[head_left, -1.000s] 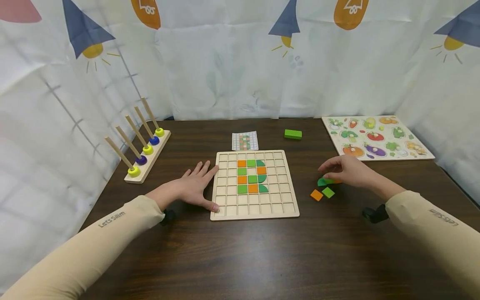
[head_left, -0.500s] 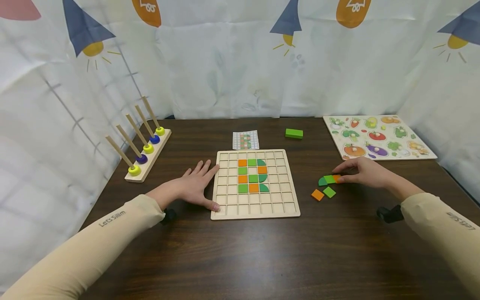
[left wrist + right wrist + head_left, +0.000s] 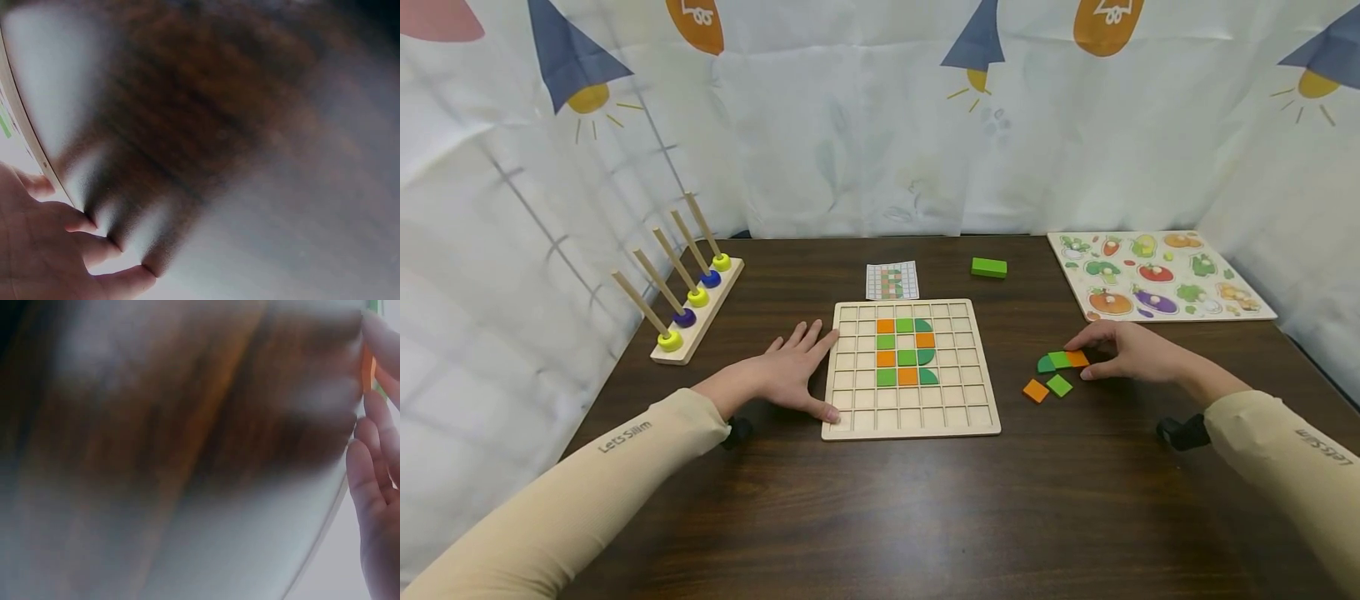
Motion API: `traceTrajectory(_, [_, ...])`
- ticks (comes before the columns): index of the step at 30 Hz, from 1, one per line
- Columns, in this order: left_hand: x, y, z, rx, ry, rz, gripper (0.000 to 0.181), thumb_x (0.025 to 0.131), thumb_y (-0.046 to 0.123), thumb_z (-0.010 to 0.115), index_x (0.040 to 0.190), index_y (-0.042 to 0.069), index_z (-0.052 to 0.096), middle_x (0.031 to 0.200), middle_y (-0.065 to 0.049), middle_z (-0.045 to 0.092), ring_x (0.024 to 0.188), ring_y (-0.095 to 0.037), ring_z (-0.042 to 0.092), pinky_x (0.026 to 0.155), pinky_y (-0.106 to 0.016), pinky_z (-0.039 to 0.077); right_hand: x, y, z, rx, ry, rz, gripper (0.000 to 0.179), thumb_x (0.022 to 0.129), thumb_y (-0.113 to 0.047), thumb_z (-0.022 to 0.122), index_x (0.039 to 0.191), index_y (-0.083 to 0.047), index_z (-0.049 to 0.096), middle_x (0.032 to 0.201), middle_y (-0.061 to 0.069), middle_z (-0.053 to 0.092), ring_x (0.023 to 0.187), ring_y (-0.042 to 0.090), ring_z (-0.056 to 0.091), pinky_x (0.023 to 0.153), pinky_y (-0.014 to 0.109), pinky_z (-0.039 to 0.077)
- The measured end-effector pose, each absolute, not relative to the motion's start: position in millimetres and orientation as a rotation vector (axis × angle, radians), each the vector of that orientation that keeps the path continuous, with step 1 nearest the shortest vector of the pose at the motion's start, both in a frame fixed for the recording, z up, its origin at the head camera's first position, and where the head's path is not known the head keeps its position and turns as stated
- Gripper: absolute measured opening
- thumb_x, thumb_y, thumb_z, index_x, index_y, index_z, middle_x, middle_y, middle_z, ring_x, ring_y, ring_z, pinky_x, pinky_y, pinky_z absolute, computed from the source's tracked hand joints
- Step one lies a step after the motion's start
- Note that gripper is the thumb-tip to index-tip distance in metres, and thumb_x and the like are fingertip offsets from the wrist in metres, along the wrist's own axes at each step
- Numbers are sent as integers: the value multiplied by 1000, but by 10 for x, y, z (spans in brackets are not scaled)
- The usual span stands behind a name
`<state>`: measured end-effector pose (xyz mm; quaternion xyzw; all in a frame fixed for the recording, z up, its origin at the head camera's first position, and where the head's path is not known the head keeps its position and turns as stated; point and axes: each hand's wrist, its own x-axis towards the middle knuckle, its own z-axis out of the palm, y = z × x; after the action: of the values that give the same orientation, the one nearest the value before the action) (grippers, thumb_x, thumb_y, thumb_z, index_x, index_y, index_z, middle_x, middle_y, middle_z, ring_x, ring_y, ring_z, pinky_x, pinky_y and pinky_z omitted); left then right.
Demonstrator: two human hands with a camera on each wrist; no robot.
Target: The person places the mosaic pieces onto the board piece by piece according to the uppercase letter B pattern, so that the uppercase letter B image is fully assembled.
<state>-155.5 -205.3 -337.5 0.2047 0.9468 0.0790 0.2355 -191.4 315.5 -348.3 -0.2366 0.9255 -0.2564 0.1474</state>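
My left hand [image 3: 788, 377] lies spread at the left edge of the wooden grid board [image 3: 951, 417], thumb on its lower left corner and fingertips along its side. Orange, green and teal tiles [image 3: 907, 357] form a pattern in the board's cells. On the table at right, my right hand [image 3: 1131, 352] straddles an orange square tile [image 3: 1077, 358], index fingertip at its far edge, thumb just off its near side. That tile lies in a row with a green square tile [image 3: 1059, 359] and a teal curved tile [image 3: 1046, 364]. In the right wrist view, an orange edge shows between thumb and fingers.
An orange tile [image 3: 1035, 391] and a green tile [image 3: 1059, 385] lie nearer me. A pattern card [image 3: 892, 281] sits behind the board, with a green block [image 3: 988, 267] to its right. A peg stand [image 3: 682, 348] stands left; a vegetable puzzle board [image 3: 1165, 310] lies back right.
My right hand has moved right from over the teal tile to the orange one, uncovering the row. Its thumb has shifted slightly toward me. The left hand stays in place.
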Motion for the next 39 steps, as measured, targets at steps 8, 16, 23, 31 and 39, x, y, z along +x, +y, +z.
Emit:
traceTrajectory(8, [-1567,-2059,-3388,561,2595,210,133,75,73,76,166,9,3,170,-27,-4,156,-51,-3,118,-75,12,-1943,3134,-3495,-591,2728,-681,18,92,-15,77,109,-11,75,108,1,73,93,13,62,83,21,52])
traceTrajectory(16, [-1551,-2058,-3377,558,2594,220,133,75,73,76,166,9,3,170,-27,-4,156,-52,-3,118,-74,12,-1951,3097,-3470,-583,2680,-729,28,96,-20,73,120,-4,73,116,8,74,91,9,64,80,19,53])
traceTrajectory(23, [-1545,-2048,-3360,549,2589,224,133,75,73,76,166,9,3,170,-27,-4,157,-51,-3,119,-74,11,-1917,3166,-3431,-628,2626,-686,44,87,-25,83,123,-4,69,125,12,70,117,34,65,99,51,53])
traceTrajectory(31, [-1556,-2046,-3367,549,2587,227,133,75,73,77,166,10,3,170,-26,-5,157,-50,-5,119,-74,10,-1928,3210,-3475,-634,2689,-646,32,86,-22,83,114,-9,72,115,3,72,107,23,66,94,42,56])
traceTrajectory(39, [-1553,-2047,-3360,560,2591,233,132,75,72,77,165,9,3,170,-28,-5,156,-52,-4,119,-75,11,-1919,3158,-3451,-610,2733,-640,25,91,-20,78,111,-7,72,107,0,74,93,13,64,83,21,53])
